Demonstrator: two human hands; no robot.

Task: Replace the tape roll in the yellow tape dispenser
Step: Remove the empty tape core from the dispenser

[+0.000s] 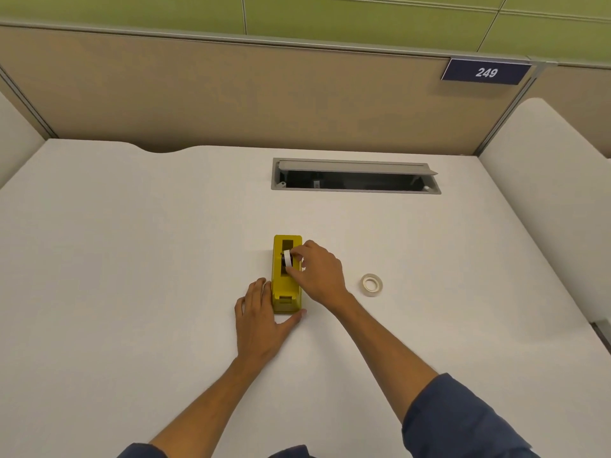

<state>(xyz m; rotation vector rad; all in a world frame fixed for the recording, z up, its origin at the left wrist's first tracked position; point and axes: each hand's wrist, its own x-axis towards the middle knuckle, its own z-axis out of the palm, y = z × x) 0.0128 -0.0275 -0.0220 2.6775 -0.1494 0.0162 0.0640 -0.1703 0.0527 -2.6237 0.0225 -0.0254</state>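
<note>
A yellow tape dispenser (286,294) stands lengthwise on the white desk (132,259), its cutter end toward me. My left hand (261,320) braces its near end, fingers on the left side and thumb across the front. My right hand (317,271) reaches over the open slot on top and pinches a narrow white roll (287,258) that stands on edge in the slot. A second tape roll (372,284), whitish, lies flat on the desk to the right of the dispenser, apart from both hands.
A grey cable hatch (355,176) is open in the desk behind the dispenser. Tan partition panels (231,94) close off the back, with a sign reading 249 (486,72). White side dividers (545,193) stand at left and right.
</note>
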